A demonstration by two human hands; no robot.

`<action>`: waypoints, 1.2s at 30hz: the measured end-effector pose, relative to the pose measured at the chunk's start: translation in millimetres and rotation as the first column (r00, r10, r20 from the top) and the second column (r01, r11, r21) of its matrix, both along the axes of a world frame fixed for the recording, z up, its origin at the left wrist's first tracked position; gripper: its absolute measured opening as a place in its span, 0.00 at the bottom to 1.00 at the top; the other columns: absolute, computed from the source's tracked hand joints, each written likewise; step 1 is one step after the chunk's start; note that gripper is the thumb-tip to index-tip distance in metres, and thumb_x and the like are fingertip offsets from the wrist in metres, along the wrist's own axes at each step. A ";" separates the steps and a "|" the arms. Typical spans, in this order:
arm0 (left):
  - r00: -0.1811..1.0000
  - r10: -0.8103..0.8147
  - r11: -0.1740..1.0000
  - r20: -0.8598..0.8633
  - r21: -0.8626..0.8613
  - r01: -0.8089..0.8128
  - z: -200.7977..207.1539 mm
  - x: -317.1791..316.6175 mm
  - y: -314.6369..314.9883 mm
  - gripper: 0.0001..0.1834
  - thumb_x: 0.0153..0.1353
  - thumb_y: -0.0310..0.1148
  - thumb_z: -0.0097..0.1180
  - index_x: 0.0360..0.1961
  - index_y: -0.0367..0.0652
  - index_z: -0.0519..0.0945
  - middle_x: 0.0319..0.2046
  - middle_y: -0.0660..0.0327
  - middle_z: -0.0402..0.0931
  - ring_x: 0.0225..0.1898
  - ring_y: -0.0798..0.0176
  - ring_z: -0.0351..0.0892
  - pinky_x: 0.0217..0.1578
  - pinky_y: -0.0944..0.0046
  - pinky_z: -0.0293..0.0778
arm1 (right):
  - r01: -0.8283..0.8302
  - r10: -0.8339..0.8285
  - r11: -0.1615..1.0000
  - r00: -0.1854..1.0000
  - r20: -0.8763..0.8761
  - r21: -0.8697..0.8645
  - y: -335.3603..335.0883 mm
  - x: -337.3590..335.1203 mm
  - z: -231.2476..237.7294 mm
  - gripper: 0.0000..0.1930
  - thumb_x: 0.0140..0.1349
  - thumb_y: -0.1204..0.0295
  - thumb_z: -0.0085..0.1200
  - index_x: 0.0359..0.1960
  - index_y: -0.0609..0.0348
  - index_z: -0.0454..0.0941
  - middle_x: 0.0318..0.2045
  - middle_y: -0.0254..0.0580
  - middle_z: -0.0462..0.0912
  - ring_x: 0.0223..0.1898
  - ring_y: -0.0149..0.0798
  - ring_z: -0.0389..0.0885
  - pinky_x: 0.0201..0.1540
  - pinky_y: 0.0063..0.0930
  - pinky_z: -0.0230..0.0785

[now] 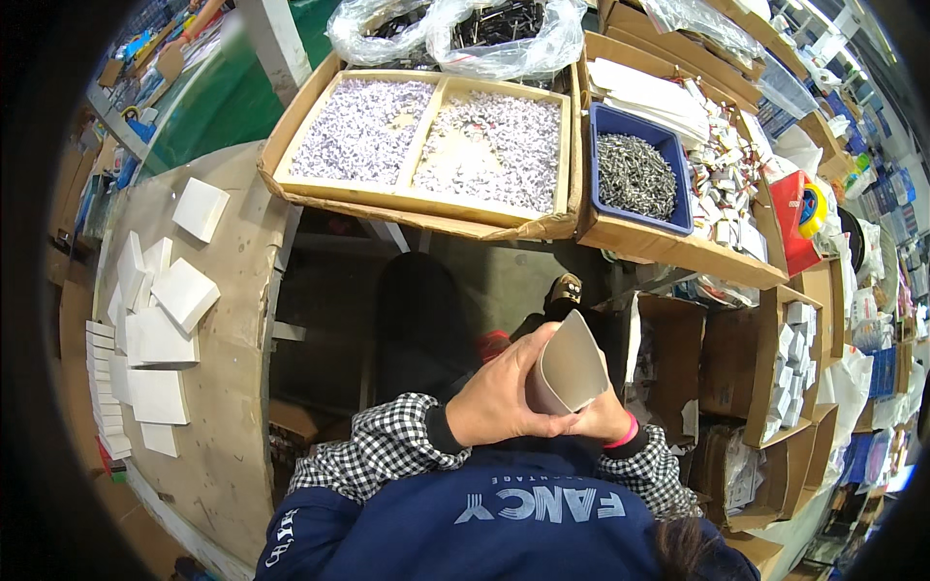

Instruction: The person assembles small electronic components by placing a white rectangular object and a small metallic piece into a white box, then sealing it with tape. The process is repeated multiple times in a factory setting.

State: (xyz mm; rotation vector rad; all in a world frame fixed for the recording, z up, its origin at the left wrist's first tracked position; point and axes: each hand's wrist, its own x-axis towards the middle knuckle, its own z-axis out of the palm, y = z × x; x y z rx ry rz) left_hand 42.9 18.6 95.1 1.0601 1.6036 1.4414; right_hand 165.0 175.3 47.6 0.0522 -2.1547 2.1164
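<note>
In front of my body, both hands are closed around a carton sleeve of thin card. Its near end gapes, showing a grey-beige inside with bowed walls. My left hand wraps its left side, thumb along the lower edge. Gripping the right side is my right hand, with a pink band at the wrist; the sleeve partly hides its fingers. On the worktable to my left lie several white boxes, loosely piled beside a neat row of more white boxes.
Ahead stands a two-part wooden tray of small pale parts. Beside it are a blue bin of metal pieces, flat white cartons and loose red-and-white parts. Plastic bags hold dark parts behind. Cardboard boxes crowd my right.
</note>
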 end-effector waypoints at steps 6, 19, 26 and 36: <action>0.995 0.002 0.999 -0.102 0.048 0.003 -5.4 -1.7 0.9 0.61 0.38 0.47 0.75 0.68 0.39 0.49 0.61 0.46 0.60 0.64 0.51 0.61 0.63 0.57 0.58 | -0.065 0.067 0.997 0.996 0.054 -0.031 6.3 -7.0 18.9 0.58 0.39 0.69 0.76 0.69 0.58 0.45 0.64 0.48 0.60 0.65 0.42 0.61 0.66 0.38 0.51; 0.994 0.072 0.997 -0.083 -0.001 -0.072 -17.4 3.0 -3.9 0.55 0.40 0.42 0.72 0.66 0.42 0.52 0.56 0.49 0.68 0.56 0.51 0.72 0.56 0.59 0.68 | 0.089 -0.092 0.974 0.996 0.006 0.209 1.6 -1.2 33.0 0.44 0.47 0.59 0.69 0.64 0.61 0.60 0.63 0.50 0.60 0.64 0.46 0.59 0.64 0.39 0.54; 0.993 0.102 0.993 -0.066 -0.054 -0.105 -27.8 6.3 -5.8 0.54 0.38 0.42 0.71 0.66 0.42 0.54 0.55 0.48 0.69 0.55 0.50 0.72 0.55 0.59 0.68 | 0.129 -0.141 0.955 0.990 0.027 0.265 -5.6 -7.5 37.0 0.43 0.45 0.60 0.69 0.62 0.62 0.63 0.60 0.50 0.65 0.61 0.47 0.64 0.63 0.38 0.55; 0.956 -0.074 0.997 0.285 0.039 0.066 -32.1 5.2 -3.1 0.54 0.42 0.36 0.72 0.67 0.37 0.51 0.61 0.54 0.62 0.64 0.58 0.61 0.63 0.61 0.57 | 0.112 -0.129 0.986 0.982 0.136 0.126 -1.0 -7.3 36.8 0.56 0.40 0.62 0.73 0.68 0.65 0.48 0.62 0.50 0.63 0.64 0.42 0.62 0.65 0.34 0.53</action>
